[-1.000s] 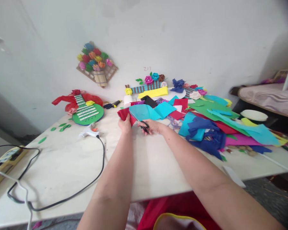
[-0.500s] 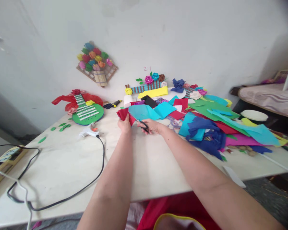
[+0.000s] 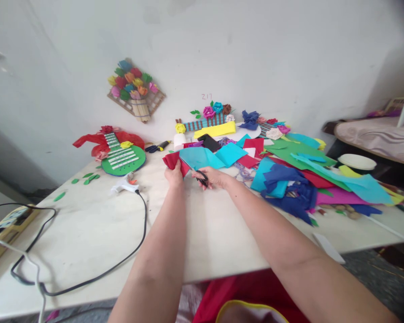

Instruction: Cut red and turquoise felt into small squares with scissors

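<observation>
In the middle of the table, my left hand (image 3: 174,174) pinches a folded piece of red paper (image 3: 171,159) between thumb and fingers. My right hand (image 3: 212,177) is closed round the black handles of a pair of scissors (image 3: 202,178). Their blades point up and left, toward the right side of the red paper; whether they touch it I cannot make out. Just behind both hands lies light blue paper (image 3: 204,159), with another turquoise sheet (image 3: 231,154) to its right.
On the left lie a white glue gun (image 3: 125,185) with a black cord, green paper leaves (image 3: 91,178), a green guitar-shaped craft (image 3: 123,159) and pliers (image 3: 158,146). Coloured paper (image 3: 303,157) is heaped on the right. A power strip (image 3: 6,229) sits at the left edge.
The red paper and my left hand have shifted very slightly left. The scissors stay in my right hand, almost in the same place.
</observation>
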The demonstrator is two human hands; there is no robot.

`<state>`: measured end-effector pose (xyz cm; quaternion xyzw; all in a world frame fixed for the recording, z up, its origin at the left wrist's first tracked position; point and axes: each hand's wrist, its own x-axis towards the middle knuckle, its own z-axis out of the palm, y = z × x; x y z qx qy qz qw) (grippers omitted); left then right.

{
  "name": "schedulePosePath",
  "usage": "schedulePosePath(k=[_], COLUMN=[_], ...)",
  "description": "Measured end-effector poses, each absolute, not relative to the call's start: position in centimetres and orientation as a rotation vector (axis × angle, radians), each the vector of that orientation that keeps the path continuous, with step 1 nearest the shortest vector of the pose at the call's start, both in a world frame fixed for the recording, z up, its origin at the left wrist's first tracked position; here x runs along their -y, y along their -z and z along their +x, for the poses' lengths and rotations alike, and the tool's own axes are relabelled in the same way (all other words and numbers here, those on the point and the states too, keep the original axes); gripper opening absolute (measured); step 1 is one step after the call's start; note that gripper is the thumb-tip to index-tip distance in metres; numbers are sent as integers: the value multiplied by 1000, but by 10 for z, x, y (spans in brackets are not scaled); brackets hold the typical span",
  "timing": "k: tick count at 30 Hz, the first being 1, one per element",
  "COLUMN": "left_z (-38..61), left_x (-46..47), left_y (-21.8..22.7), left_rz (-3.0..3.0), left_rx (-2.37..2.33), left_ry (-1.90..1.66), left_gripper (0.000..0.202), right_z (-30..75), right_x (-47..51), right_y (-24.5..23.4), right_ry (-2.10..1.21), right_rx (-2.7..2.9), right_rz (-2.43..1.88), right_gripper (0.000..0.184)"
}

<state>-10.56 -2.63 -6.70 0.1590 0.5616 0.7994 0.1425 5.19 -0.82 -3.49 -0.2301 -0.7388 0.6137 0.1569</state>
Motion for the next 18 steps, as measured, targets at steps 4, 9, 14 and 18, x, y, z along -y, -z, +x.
schedulePosePath(k=[4, 9, 14, 18], left_z=[-100, -99, -99, -98], left_x=[28, 27, 25, 26], left_y=[65, 67, 67, 67], left_rz=[456, 490, 492, 485], left_rx=[-1558, -1564, -1603, -1595], left_ry=[-2286, -2242, -2218, -2221], left_gripper=[24, 22, 21, 21], right_z=[54, 55, 53, 51], right_x=[7, 5, 7, 9], right_y=[33, 35, 35, 35], right_ry=[-1811, -1823, -1785, -1758], right_rx=[2096, 2089, 2087, 2072], right_rz=[-674, -666, -664, -692], right_gripper=[38, 43, 39, 38])
